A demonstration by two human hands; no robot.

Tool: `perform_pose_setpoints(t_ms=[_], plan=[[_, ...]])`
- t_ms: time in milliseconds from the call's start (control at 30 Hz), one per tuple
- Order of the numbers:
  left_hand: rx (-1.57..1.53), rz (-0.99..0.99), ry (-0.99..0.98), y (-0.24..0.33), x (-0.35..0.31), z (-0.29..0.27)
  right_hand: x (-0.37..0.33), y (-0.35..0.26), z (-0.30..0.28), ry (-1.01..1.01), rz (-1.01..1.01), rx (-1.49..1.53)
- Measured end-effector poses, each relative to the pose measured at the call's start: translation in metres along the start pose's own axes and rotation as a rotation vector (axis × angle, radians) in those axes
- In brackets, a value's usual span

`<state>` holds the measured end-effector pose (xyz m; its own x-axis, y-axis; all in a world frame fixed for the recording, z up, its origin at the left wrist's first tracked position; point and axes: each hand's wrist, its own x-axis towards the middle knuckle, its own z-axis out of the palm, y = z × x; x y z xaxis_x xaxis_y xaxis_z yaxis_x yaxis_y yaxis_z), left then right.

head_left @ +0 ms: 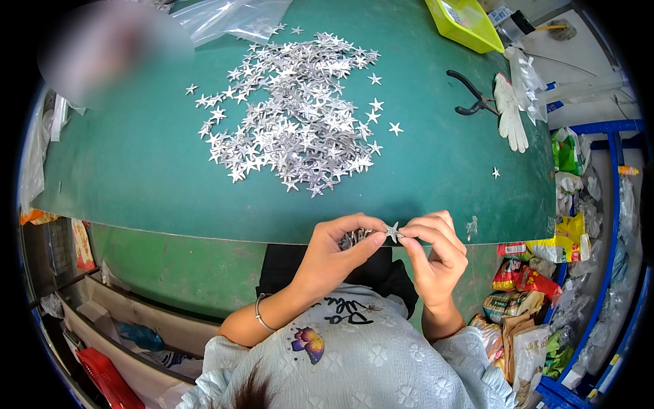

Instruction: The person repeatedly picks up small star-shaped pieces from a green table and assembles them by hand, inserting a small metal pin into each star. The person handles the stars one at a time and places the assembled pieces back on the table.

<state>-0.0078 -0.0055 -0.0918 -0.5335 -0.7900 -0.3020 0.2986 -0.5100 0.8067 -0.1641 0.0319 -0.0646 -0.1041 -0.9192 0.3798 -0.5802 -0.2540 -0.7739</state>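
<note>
Just at the table's near edge, a small silver metal starfish is pinched between the fingertips of both my hands. My left hand grips one arm of it with thumb and forefinger. More silver starfish are tucked in the curl of that hand's fingers. My right hand is closed on the opposite side of the same starfish with thumb and fingers. Beyond my hands, a large heap of similar starfish spreads over the green table, a few lying loose at its edges.
A pair of black-handled pliers and a white glove lie at the right. One lone starfish rests nearby. A yellow-green basket and clear plastic bag sit at the back. Blue shelving with packages stands right.
</note>
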Motion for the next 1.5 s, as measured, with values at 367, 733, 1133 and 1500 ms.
perform_pose_setpoints(t_ms=[367, 733, 1133, 1500], plan=[[-0.182, -0.080, -0.056, -0.006, -0.001, -0.003, -0.001, -0.001, 0.001, -0.011, 0.059, 0.083], [0.086, 0.046, -0.029, 0.003, -0.003, -0.004, -0.009, 0.007, 0.004, -0.154, 0.566, 0.825], [-0.337, -0.057, -0.072, -0.004, -0.004, -0.013, 0.002, 0.007, 0.013, -0.283, 0.197, 0.410], [-0.568, 0.071, -0.114, -0.006, -0.004, -0.033, 0.046, 0.039, 0.062, -0.088, -0.120, -0.520]])
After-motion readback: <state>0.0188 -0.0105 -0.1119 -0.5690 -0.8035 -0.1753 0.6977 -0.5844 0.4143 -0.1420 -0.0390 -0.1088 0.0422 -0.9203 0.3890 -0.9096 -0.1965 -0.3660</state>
